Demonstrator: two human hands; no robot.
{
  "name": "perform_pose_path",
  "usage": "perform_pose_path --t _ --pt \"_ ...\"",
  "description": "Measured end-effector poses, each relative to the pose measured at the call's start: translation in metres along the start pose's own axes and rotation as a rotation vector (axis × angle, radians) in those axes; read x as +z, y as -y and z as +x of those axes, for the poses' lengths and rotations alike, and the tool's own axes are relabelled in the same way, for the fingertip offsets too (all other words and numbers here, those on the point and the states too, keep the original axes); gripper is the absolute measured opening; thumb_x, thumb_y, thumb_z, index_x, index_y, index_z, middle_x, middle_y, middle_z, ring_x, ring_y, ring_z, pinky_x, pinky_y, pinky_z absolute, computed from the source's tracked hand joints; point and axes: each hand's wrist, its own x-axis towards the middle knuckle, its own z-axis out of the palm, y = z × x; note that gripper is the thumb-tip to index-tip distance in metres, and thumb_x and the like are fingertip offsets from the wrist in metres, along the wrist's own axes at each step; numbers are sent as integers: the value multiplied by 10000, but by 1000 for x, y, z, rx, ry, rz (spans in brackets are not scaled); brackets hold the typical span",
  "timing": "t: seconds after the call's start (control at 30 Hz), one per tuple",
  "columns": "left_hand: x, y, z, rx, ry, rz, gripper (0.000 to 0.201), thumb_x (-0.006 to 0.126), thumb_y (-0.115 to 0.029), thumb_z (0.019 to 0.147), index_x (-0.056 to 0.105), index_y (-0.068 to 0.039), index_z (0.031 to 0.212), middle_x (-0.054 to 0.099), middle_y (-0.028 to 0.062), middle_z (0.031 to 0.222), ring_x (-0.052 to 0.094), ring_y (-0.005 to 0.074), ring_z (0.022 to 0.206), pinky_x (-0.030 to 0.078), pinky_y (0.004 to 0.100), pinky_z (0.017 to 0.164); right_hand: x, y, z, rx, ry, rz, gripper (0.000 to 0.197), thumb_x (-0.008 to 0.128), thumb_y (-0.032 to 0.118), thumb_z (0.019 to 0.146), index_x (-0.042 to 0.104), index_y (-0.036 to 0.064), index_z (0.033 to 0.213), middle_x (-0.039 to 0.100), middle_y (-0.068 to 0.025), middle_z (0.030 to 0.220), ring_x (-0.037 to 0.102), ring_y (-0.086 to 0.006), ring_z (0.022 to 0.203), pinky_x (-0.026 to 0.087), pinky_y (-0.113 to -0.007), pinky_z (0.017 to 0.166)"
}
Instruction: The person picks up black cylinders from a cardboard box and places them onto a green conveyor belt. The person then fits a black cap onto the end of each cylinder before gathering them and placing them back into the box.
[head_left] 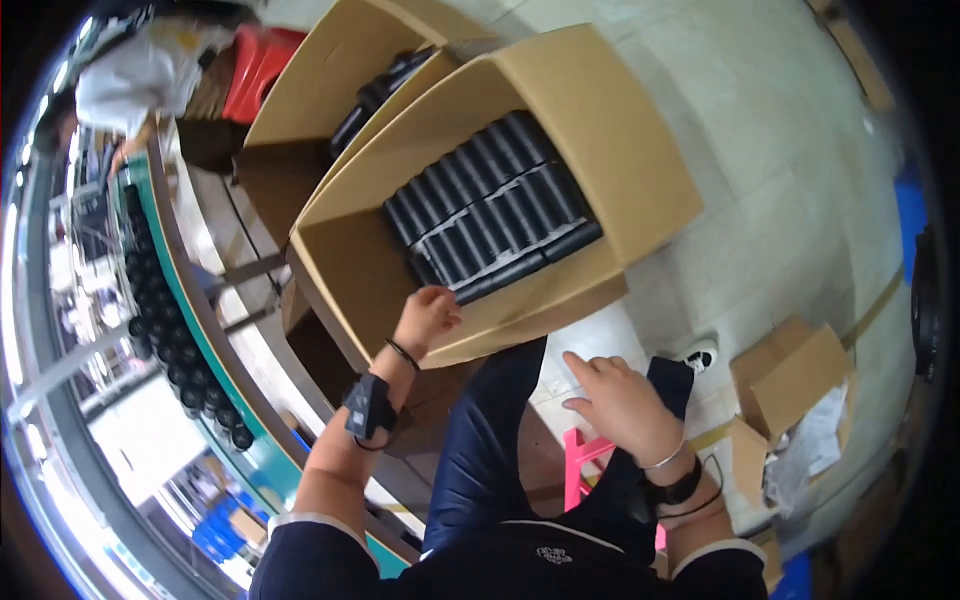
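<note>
In front of me stands a tall open cardboard box (650,150). Inside it, black cylinders (490,215) lie packed side by side in rows, with a pale strip showing between some rows. My left hand (428,318) hovers over the box's near left side, close to the nearest row. Its fingers are half curled with a gap between them, and nothing shows in them. My right hand (620,400) is outside the box, above my thigh, with the index finger stretched and the thumb apart. It holds nothing.
A second cardboard box (285,190) with black cylinders adjoins the first. On the left, a green-topped bench (205,330) carries many black round parts (165,300). A person (150,80) sits beyond it. A pink stool (575,465) and a small opened carton (790,380) stand near me.
</note>
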Motion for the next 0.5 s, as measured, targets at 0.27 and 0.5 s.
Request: perform_pose_path --t 0.27,0.5 --pt "-219 28 82 -172 -222 -147 276 506 -287 930 547 -84 1112 623 72 944 651 198 781 517 313 644 -20 114 269 -35 52 -538 333 684 298 818 654 -34 830 644 -243 875 618 -415 871 500 -461 769" --pt "-197 129 264 -164 -325 3 397 604 -281 828 601 -18 1125 668 134 897 657 241 734 542 367 584 40 -69 477 384 303 -556 455 668 321 834 628 -93 1017 631 -287 1027 606 -403 1011 476 -445 882"
